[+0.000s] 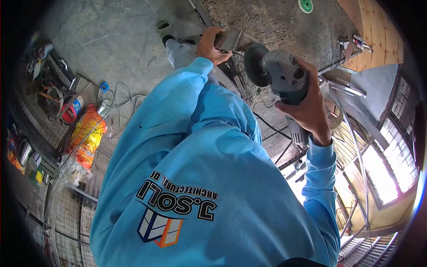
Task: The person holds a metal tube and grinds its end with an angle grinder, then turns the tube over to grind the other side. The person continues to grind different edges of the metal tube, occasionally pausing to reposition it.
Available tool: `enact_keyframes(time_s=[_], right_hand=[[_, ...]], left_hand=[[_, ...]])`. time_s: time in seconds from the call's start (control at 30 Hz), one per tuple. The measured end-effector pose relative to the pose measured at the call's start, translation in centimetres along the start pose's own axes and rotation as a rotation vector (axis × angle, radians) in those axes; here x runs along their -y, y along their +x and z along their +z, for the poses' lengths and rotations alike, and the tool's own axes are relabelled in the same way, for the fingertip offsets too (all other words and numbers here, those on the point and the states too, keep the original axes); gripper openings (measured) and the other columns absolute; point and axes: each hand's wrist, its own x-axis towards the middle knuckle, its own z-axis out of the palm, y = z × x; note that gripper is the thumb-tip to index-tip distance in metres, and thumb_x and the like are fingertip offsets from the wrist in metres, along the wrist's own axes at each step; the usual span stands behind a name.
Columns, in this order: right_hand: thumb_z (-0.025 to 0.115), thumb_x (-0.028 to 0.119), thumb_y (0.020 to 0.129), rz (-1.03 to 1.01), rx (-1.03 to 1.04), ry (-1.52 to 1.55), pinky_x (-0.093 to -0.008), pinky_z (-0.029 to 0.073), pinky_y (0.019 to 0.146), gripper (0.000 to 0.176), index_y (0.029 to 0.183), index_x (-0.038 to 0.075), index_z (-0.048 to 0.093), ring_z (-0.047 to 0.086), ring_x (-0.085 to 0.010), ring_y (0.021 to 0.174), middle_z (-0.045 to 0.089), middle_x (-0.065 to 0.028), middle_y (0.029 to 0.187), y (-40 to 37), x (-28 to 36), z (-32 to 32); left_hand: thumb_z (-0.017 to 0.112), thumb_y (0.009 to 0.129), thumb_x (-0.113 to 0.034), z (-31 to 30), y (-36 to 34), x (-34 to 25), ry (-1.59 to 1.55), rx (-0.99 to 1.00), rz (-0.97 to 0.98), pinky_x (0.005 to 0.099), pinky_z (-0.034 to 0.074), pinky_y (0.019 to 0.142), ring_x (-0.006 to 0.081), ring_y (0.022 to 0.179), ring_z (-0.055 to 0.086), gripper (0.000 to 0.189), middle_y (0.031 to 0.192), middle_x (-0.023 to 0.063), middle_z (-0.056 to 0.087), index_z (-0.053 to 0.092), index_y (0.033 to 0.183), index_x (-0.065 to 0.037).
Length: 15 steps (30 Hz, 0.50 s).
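Observation:
My left hand (213, 46) is closed on a shiny metal piece (229, 40) at the top centre, its fingers bent over the near end. To the right, my right hand (307, 102) wraps round the body of a grey angle grinder (284, 73). The grinder's dark round disc (256, 65) faces left, toward the metal piece. A small gap seems to separate disc and metal. Whether the disc is spinning cannot be told. A black cord (271, 127) runs below the grinder.
A green disc (305, 5) lies on the floor at the top. Plywood (378, 35) stands at the upper right. On the left are an orange and yellow bag (89, 133), loose cables (119, 104) and a red container (68, 113). My sandalled foot (165, 30) is near the metal.

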Motion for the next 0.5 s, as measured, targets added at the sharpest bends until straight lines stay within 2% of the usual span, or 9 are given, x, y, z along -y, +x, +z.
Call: enact_keyframes(time_s=[0.13, 0.2, 0.33, 0.4, 0.5], right_hand=[[0.09, 0.006, 0.062, -0.019, 0.014, -0.058, -0.0428, 0.053, 0.103, 0.1, 0.149, 0.014, 0.042, 0.066, -0.0339, 0.119, 0.063, -0.0184, 0.128, 0.0, 0.2, -0.4], [0.091, 0.001, 0.062, -0.015, 0.122, -0.105, -0.0404, 0.049, 0.107, 0.106, 0.154, 0.011, 0.039, 0.056, -0.0274, 0.128, 0.055, -0.0165, 0.138, -0.4, 0.9, -0.8], [0.09, 0.003, 0.062, -0.026, 0.11, -0.068, -0.0426, 0.053, 0.104, 0.098, 0.148, 0.011, 0.042, 0.066, -0.0335, 0.119, 0.063, -0.0186, 0.127, -0.3, 1.1, -0.7], [0.09, 0.003, 0.062, -0.032, 0.067, -0.047, -0.0421, 0.053, 0.104, 0.098, 0.148, 0.01, 0.042, 0.065, -0.0323, 0.12, 0.062, -0.018, 0.129, 0.4, 0.7, -0.9], [0.09, 0.003, 0.062, 0.016, 0.073, 0.045, -0.0414, 0.053, 0.105, 0.098, 0.148, 0.009, 0.042, 0.064, -0.0309, 0.121, 0.06, -0.0177, 0.132, 1.2, 0.3, -1.3]], left_hand=[[0.092, 0.054, -0.011, 0.2, 0.0, -0.2, -0.067, -0.003, -0.097, 0.0445, 0.056, 0.086, 0.0382, 0.098, 0.065, 0.069, 0.107, 0.0153, 0.064, 0.063, 0.117, -0.01], [0.096, 0.061, -0.018, 0.4, 0.1, 0.3, -0.036, -0.007, -0.017, 0.0399, 0.055, 0.082, 0.0323, 0.09, 0.065, 0.068, 0.103, 0.0131, 0.062, 0.06, 0.118, -0.008], [0.096, 0.062, -0.02, 0.4, 0.1, 0.1, -0.048, -0.016, 0.0, 0.0395, 0.055, 0.08, 0.0309, 0.089, 0.066, 0.066, 0.102, 0.0128, 0.062, 0.06, 0.116, -0.009], [0.093, 0.052, -0.011, 0.3, 0.0, -0.1, -0.069, 0.0, -0.094, 0.045, 0.056, 0.085, 0.0386, 0.099, 0.065, 0.071, 0.106, 0.0142, 0.064, 0.063, 0.116, -0.011], [0.094, 0.051, -0.01, 0.5, -0.1, 0.0, -0.063, -0.002, -0.108, 0.0452, 0.056, 0.085, 0.0388, 0.098, 0.065, 0.072, 0.106, 0.0143, 0.064, 0.063, 0.116, -0.011]])
